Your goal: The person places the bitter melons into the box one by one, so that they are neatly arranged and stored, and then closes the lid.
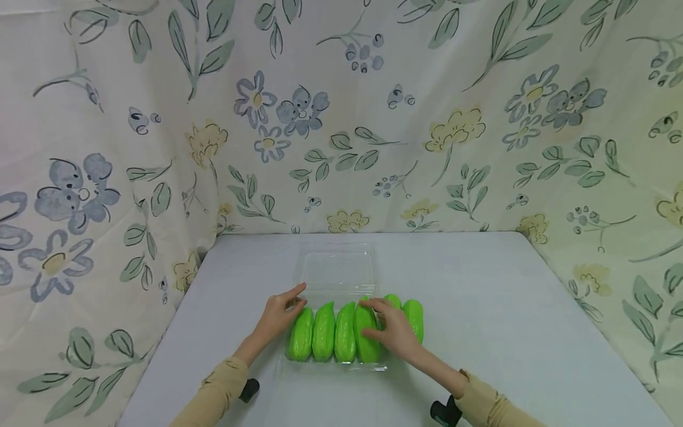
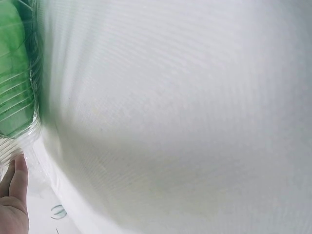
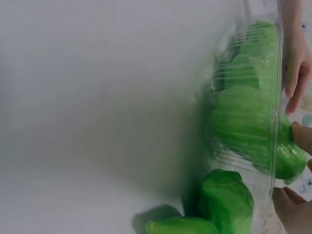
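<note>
A clear plastic clamshell box (image 1: 341, 367) stands open, its lid (image 1: 338, 270) folded back. Side by side inside lie several glossy green gourds, the leftmost one (image 1: 301, 338) nearest my left hand. My right hand (image 1: 397, 332) holds the rightmost gourd in the box (image 1: 367, 350), fingers at its far end and thumb on its side. That gourd (image 3: 288, 161) sticks out past the rim in the right wrist view. My left hand (image 1: 278, 312) is at the box's far left corner, fingers extended; its fingertips (image 2: 19, 163) meet the clear wall in the left wrist view.
Right of the box, two more green gourds lie on the white table, one (image 1: 414, 314) beside my right hand and another (image 1: 392, 300) partly behind it. A floral cloth (image 1: 341, 118) hangs behind the table and along its sides.
</note>
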The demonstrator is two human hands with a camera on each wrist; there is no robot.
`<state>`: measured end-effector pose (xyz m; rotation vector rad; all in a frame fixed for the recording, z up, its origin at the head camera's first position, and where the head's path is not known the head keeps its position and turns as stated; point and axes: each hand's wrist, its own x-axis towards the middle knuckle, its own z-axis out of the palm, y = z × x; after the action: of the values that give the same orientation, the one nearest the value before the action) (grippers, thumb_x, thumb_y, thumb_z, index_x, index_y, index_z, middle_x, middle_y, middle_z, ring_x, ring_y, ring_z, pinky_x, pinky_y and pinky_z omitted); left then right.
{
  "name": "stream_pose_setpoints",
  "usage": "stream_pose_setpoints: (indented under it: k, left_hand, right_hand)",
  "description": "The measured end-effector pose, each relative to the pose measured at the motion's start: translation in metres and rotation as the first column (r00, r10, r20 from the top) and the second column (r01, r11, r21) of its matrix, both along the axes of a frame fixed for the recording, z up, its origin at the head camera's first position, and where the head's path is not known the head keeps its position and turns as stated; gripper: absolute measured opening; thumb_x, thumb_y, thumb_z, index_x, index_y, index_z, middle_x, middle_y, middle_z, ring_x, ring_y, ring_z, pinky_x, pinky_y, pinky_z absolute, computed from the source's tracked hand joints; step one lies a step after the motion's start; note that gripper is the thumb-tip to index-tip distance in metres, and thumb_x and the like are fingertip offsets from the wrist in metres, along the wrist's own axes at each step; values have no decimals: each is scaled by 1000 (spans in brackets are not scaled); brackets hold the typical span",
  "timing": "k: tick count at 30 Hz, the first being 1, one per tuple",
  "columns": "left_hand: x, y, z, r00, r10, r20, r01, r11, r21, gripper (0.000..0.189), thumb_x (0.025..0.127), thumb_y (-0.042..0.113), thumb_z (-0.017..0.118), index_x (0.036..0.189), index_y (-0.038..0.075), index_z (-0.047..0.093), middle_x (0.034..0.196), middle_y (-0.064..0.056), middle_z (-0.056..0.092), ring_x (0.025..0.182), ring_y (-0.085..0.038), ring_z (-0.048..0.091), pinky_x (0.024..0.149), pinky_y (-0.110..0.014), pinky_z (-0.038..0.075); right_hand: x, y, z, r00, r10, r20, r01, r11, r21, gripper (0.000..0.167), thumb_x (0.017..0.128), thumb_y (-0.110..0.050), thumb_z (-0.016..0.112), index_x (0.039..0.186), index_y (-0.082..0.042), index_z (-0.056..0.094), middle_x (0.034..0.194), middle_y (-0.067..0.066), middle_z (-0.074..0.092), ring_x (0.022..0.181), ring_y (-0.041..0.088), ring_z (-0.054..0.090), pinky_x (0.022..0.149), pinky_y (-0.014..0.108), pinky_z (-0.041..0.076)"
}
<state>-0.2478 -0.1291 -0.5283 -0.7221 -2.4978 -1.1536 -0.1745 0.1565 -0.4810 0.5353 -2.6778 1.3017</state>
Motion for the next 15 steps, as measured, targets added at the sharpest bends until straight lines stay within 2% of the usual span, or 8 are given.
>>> stream_pose_setpoints:
  k: [5, 15]
  left_hand:
    - [0, 0, -1, 1000, -19, -14, 19, 1000, 12, 40, 87, 5, 66, 126, -3, 59, 96, -16, 73, 83, -23, 71, 74, -41, 56]
    - [-1, 0, -1, 999, -25, -22, 26, 1000, 18, 41, 87, 5, 66, 126, -3, 58, 99, -18, 72, 82, -23, 72, 72, -41, 56]
  right_hand:
    - [0, -1, -4, 996, -83, -41, 86, 994, 73, 54, 69, -5, 82, 120, -6, 64, 119, 12, 63, 110, 29, 59, 88, 45, 51]
    - [-2, -2, -11, 993, -98, -67, 106, 986, 126, 54, 70, -7, 82, 121, -8, 63, 116, 9, 64, 105, 26, 61, 85, 41, 53]
